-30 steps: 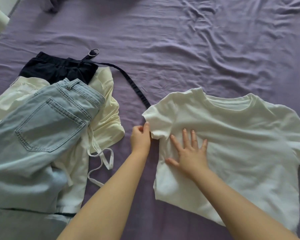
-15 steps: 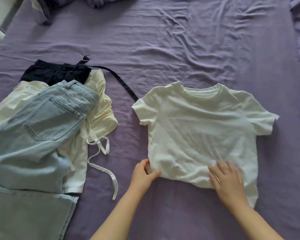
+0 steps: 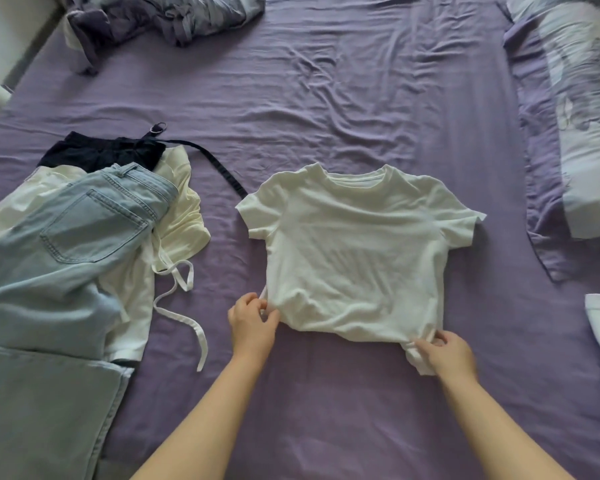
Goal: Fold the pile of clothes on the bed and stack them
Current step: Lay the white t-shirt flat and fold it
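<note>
The white tee (image 3: 357, 251) lies flat, neck away from the person, in the middle of the purple sheet (image 3: 326, 98). The left hand (image 3: 252, 320) pinches its near left hem corner and the right hand (image 3: 445, 351) grips the bunched near right corner, so the step looks like squaring the hem before the first fold. Next, likely, the hem needs an even pull to flatten it, then a fold. To the left, apart from the tee, the unfolded pile waits: jeans (image 3: 66, 258) over a cream top (image 3: 184, 216), a dark garment (image 3: 101, 154) behind. A rumpled duvet (image 3: 589, 109) sits right, more bedding (image 3: 167, 15) at the far edge.
</note>
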`<state>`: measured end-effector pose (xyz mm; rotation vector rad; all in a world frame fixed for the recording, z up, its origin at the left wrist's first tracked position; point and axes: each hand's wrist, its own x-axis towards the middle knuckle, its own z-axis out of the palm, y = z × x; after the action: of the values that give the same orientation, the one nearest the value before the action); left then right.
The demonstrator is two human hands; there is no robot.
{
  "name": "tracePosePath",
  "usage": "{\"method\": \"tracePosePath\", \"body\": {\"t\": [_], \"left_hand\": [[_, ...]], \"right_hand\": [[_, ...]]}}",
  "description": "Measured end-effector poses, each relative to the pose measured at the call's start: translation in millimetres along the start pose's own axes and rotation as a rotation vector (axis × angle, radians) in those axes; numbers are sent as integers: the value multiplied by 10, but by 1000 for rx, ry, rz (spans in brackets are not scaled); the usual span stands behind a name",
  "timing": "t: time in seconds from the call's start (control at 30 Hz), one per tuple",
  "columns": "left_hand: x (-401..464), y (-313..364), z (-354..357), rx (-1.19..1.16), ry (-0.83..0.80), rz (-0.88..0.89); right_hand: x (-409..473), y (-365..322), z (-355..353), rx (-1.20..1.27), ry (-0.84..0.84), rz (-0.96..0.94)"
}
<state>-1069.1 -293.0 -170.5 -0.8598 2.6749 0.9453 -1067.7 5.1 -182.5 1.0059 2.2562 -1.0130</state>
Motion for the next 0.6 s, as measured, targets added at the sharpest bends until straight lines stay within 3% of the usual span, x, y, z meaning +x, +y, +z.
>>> {"method": "tracePosePath", "body": {"t": [0.2,0.37,0.5,0.6], "left_hand": [[-26,109,-162,-82,-61,153],[-22,74,-128,-103,-51,183],[0,36,-211,-38,-26,197],[24,50,-336,-220,-42,137]], "right_hand": [[65,45,-49,276,-1,-23],[69,99,132,357,6,26],[-11,112,39,371,25,-97],[-79,88,-108,423,91,-208]]}}
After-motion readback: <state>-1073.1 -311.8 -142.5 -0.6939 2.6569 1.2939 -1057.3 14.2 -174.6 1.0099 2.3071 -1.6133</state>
